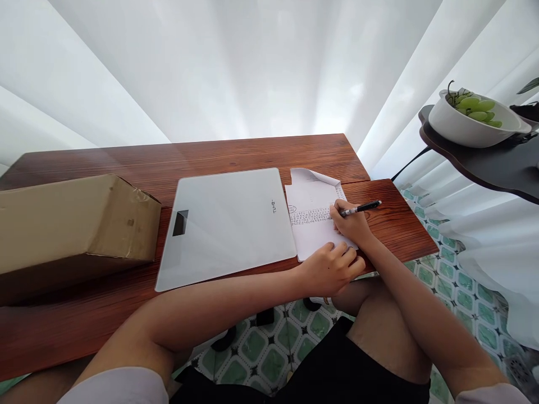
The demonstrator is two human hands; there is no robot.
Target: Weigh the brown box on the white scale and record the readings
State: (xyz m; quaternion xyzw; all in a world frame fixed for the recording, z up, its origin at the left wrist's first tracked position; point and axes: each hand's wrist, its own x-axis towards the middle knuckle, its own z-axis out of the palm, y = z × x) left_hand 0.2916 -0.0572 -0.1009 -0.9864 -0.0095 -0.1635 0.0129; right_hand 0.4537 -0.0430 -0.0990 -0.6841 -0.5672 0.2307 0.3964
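Note:
A white notebook (pixel 314 238) lies on the table, its upper page curling and rows of small handwritten marks across the middle. My right hand (pixel 351 224) pinches a black pen (pixel 364 206) over the right side of the page. The pen slants, its rear end pointing right; its tip is hidden by my fingers. My left hand (pixel 332 268) rests at the lower right edge of the notebook with bent fingers over it, and its thumb is hidden. Left of the notebook lies a flat white scale (pixel 231 224) with a small dark display.
A cardboard box (pixel 63 224) stands on the left of the wooden table (pixel 210 154). A dark shelf (pixel 475 163) at right bears a white bowl (pixel 467 123) of green grapes (pixel 475 105). White curtains (pixel 252 67) hang behind. Green patterned tiles (pixel 455 280) cover the floor.

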